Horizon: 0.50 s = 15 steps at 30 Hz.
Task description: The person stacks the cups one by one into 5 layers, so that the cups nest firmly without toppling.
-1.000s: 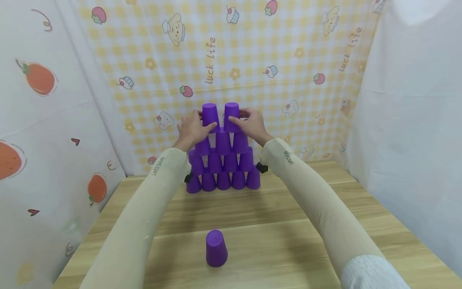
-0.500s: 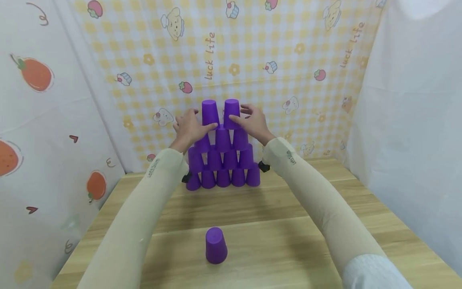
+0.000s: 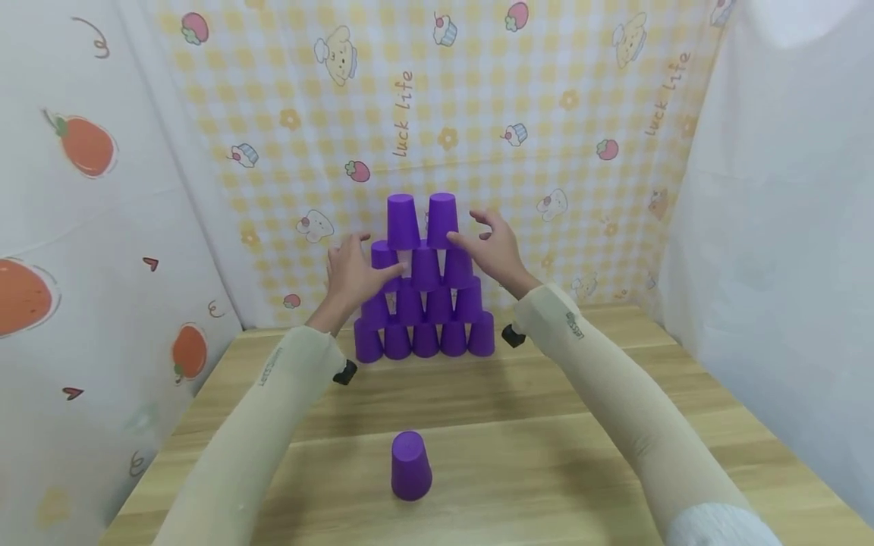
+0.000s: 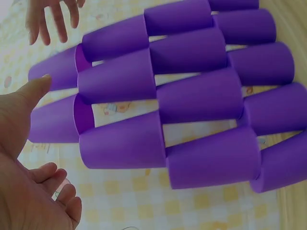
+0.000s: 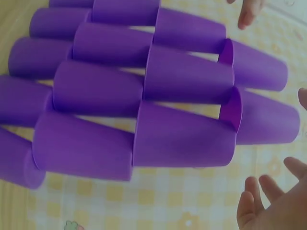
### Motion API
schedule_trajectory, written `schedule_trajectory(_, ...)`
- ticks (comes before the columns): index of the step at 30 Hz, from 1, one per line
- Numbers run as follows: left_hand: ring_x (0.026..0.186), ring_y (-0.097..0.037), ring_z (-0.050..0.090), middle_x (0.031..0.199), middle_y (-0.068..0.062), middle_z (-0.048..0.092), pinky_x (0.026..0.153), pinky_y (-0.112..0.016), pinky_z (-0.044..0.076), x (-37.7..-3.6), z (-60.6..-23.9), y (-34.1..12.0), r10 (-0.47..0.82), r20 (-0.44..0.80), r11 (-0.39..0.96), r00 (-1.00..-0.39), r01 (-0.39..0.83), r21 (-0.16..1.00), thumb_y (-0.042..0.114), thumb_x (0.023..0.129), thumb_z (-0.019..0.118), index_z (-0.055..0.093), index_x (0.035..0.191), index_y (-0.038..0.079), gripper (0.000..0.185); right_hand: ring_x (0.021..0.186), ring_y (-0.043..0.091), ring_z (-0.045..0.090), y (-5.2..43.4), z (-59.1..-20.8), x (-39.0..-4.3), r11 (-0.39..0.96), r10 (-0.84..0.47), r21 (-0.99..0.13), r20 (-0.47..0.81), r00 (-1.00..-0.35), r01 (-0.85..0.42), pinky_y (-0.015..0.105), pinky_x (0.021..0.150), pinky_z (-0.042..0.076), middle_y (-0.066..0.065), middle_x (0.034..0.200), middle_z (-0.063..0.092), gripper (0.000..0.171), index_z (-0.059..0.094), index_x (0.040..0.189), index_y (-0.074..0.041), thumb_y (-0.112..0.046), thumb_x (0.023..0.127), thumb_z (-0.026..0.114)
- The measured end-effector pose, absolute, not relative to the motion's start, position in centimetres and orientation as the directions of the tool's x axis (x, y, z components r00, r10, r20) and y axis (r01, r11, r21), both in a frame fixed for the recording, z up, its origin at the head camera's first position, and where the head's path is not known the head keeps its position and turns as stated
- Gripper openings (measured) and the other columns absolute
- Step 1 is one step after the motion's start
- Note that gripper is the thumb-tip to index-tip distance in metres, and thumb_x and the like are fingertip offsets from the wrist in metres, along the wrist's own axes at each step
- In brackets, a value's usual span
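The cup pyramid of purple cups stands at the back of our wooden surface, close against the checked cloth backdrop, its top row two cups side by side. Our left hand hovers just beside the pyramid's left edge with a wide, empty grip, fingers spread. Our right hand hovers beside the upper right edge, likewise loose and holding nothing. A single cup stands upside down near the front, well apart from the pyramid, with bare wood on both sides. White curtains hang left and right.
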State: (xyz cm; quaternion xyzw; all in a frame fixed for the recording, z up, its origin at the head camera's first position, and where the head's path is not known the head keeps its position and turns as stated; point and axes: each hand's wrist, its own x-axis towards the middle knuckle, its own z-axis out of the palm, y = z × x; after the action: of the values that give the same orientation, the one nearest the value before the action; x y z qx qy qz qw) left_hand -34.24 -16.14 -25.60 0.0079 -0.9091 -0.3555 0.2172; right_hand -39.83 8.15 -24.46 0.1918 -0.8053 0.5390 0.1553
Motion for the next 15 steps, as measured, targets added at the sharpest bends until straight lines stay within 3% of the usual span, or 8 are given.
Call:
schedule_trajectory(7,0.137,-0.041,0.031,0.149,-0.019,0.041,0.111,-0.059,0.026,-31.8,-27.6,-16.1,-0.056,0.427,0.756,-0.902,0.241,0.609,0.046,0.078,0.082,0.033,0.15,0.001,0.097,0.128,0.03,0.047,8.3,-25.8,-37.6,0.32,-0.18,-0.827,0.426,-0.887,-0.462,0.044,0.096,0.05,0.003,0.152,0.042,0.074,0.047,0.147,-0.016,-0.046,0.086,0.076)
schedule_trajectory(15,0.134,-0.042,0.041,0.15,-0.023,0.04,0.108,-0.057,0.037,-29.6,-30.7,-15.6,0.008,0.349,0.644,-0.937,0.272,0.715,0.04,0.08,0.082,0.033,0.149,0.0,0.094,0.127,0.038,0.049,8.8,-29.4,-35.1,0.294,-0.217,-0.852,0.382,-0.898,-0.434,0.051,0.097,0.048,0.008,0.147,0.048,0.069,0.051,0.143,-0.013,-0.04,0.085,0.078)
